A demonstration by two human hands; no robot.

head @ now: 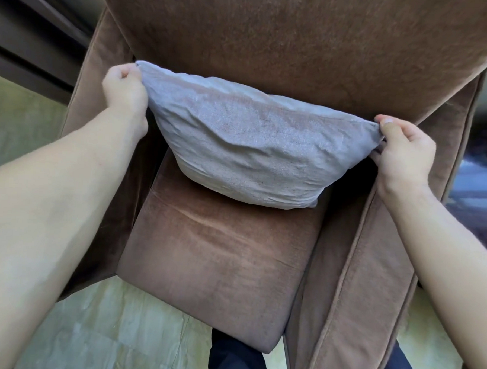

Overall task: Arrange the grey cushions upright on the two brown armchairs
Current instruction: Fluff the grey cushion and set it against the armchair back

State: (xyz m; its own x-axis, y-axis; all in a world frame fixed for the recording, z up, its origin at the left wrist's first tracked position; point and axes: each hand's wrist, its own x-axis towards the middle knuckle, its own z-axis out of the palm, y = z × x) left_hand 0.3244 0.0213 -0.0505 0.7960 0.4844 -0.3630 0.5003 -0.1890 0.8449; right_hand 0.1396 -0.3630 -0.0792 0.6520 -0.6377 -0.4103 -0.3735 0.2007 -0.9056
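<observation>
Head view: grey cushion (247,145) stands against brown armchair (300,46). Left hand (125,93) and right hand (401,156) fingers (386,127) pinch its top corners.

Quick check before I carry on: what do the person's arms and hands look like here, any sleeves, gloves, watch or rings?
Both forearms are bare as far up as the picture shows, with no sleeves in view. The left hand and the right hand wear no gloves, and no watch, bracelet or ring shows on either. The only clothing visible is dark trousers at the bottom edge.
</observation>
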